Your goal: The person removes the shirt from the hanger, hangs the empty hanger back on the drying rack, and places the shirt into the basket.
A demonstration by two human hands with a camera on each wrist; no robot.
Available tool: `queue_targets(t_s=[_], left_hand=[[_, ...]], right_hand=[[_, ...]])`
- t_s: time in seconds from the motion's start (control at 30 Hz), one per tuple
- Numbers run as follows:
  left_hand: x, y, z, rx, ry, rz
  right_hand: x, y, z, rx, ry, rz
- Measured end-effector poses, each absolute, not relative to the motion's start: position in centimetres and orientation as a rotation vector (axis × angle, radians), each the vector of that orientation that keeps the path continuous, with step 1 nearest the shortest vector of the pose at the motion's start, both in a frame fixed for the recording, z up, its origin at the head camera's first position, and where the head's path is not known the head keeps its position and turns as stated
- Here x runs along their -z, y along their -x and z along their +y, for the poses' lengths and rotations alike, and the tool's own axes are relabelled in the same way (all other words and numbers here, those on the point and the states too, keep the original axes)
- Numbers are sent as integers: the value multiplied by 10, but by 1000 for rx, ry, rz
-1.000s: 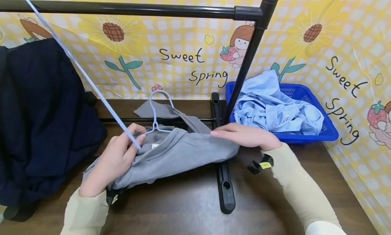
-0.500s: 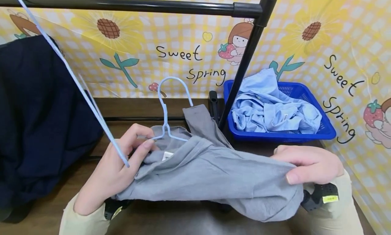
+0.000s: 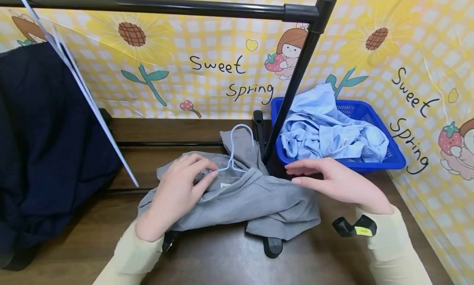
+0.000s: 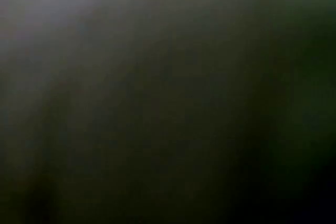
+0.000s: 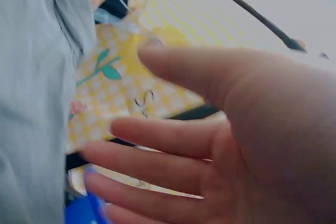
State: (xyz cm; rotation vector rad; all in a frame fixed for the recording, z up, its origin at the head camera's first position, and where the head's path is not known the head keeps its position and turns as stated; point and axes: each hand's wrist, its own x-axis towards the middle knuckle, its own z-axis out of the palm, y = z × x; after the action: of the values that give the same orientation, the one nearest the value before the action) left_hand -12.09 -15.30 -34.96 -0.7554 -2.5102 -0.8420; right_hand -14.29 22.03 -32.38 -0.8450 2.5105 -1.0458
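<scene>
A grey shirt point(image 3: 237, 209) lies bunched up in the head view, a white label showing inside its neck. From the neck opening rises the hook of a light blue hanger point(image 3: 231, 155); the rest of it is inside the cloth. My left hand point(image 3: 175, 194) pinches the hanger's wire at the neck between thumb and index finger. Just beyond the shirt's right side, my right hand point(image 3: 329, 180) holds nothing, its fingers extended. The right wrist view has that hand's spread fingers beside the hanging grey cloth point(image 5: 31, 103). The left wrist view is dark and blurred.
A black rack has a top bar point(image 3: 166, 7) across the back and a slanting post point(image 3: 296, 83). From the bar hangs another light blue hanger point(image 3: 92, 99), beside a dark navy garment point(image 3: 48, 153). At right, a blue basket point(image 3: 398, 157) holds light blue clothing point(image 3: 326, 132).
My right hand gripped and pulled the shirt's side out to the right, then let it go and moved back left. The left hand and hanger shifted right. The hanging hanger swung.
</scene>
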Motion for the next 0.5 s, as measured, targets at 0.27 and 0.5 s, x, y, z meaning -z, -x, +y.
queue_targets(t_s=[0.27, 0.5], left_hand=[[341, 116, -140, 904, 762, -2417], [336, 113, -142, 963, 759, -2438]], right_hand=[[335, 142, 159, 1295, 1047, 2653], [339, 141, 141, 1423, 995, 2712]])
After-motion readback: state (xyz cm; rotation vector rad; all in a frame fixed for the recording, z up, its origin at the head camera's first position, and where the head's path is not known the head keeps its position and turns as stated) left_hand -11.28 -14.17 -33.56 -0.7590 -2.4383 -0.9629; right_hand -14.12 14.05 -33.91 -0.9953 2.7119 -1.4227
